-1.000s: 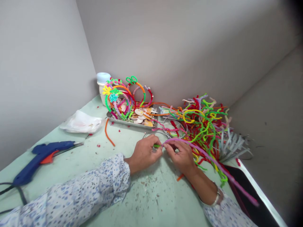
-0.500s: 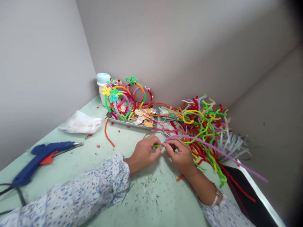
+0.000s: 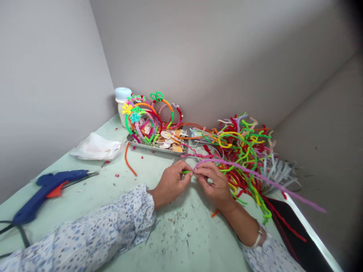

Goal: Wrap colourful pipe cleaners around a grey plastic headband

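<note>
My left hand (image 3: pixel 173 184) pinches a short green pipe cleaner (image 3: pixel 186 172), of which only a small length shows between the fingers. Facing it, with fingertips almost touching, my right hand (image 3: pixel 214 185) is closed on the near end of a long purple pipe cleaner (image 3: pixel 255 176). The purple one arches over the right hand and trails off to the lower right. Its end meets the green piece between the two hands; how they are joined is hidden by the fingers. Both hands are just above the pale green table (image 3: pixel 187 241).
A metal tray (image 3: pixel 159 150) of shells holds colourful headbands (image 3: pixel 138 124), beside a lidded white jar (image 3: pixel 121 107). A pile of pipe cleaners (image 3: pixel 244 143) lies right, near a black tablet-like panel (image 3: pixel 300 234). At left are a blue glue gun (image 3: pixel 48 192) and a plastic bag (image 3: pixel 96 147).
The right fingers have shifted slightly where they grip the purple pipe cleaner, and its free end has swung a little up and to the right. My left hand stays nearly in place.
</note>
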{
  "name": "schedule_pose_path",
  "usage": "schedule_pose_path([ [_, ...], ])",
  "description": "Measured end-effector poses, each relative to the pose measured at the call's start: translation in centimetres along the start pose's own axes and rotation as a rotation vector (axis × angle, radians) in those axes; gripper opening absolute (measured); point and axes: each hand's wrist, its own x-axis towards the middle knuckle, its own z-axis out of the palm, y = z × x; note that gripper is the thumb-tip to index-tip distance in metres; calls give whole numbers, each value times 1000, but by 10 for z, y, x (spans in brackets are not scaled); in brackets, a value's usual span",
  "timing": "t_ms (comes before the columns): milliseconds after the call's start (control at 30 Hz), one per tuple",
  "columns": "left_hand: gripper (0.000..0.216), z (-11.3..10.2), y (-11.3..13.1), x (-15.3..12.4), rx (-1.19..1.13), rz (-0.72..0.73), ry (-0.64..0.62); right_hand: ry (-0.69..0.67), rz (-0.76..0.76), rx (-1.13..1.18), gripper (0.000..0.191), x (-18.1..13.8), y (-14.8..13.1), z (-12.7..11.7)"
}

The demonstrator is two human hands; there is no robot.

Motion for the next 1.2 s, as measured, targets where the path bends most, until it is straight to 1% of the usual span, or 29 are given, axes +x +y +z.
schedule_pose_path([
  [300,14,-2,1,0,-33,31,-21,11,-2,-8,22,-2,4,1],
  [500,14,0,0,-1,-34,23,6,23,-25,-38,22,-1,4,1],
  [667,14,0,0,0,-54,6,5,34,-10,-48,22,-3,6,3],
  [900,13,1,0,-1,-77,8,8,52,-128,-107,26,-1,4,1],
  [1067,13,1,0,-1,-90,-18,-4,22,-75,-99,24,-3,5,1],
  [1200,13,1,1,-1,-85,-21,1,38,-72,-71,23,-1,3,1],
])
